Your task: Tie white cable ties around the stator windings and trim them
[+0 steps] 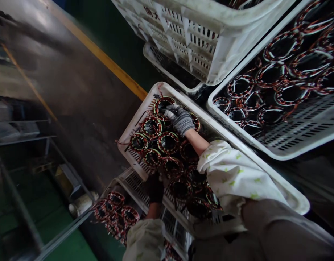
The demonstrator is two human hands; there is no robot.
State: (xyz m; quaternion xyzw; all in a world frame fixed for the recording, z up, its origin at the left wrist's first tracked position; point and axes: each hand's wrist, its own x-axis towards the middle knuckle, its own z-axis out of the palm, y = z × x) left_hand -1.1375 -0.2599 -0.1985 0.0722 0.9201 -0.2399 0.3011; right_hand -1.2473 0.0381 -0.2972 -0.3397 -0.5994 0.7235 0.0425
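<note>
My right hand [180, 118], in a grey knitted glove, is closed on the rim of a copper-wound motor stator [157, 106] at the far end of a white plastic crate [223, 139]. Its fingers reach into the stator's opening. Several more upright stators [168, 143] stand packed together in this crate, with red-brown windings and pale lacing round their tops. My left hand [155, 187], in a dark glove, is at the crate's near left side, close to the stators. Shadow hides its fingers, so its grip cannot be made out.
At upper right, another white crate [297, 145] holds several stators with white ties. A tall white crate [194, 32] stands behind mine. More wound stators [116, 214] lie at lower left, near a metal frame [66, 232]. A yellow floor line [101, 56] crosses the upper left.
</note>
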